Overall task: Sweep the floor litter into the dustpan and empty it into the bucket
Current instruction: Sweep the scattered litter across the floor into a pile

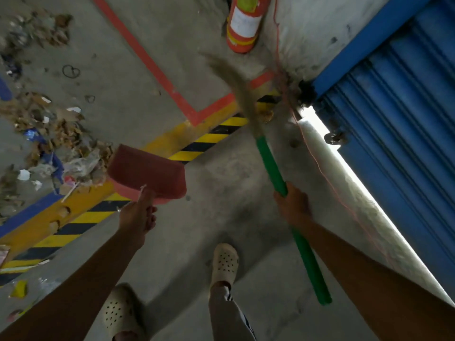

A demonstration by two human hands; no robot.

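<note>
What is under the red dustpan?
The dustpan, held by the left hand, covers part of the yellow floor stripe and the edge of the litter pile. Whatever lies directly beneath it is hidden.

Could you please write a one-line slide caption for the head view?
Left hand holds a red dustpan, right hand grips a green-handled broom, litter heaped at left.
</note>
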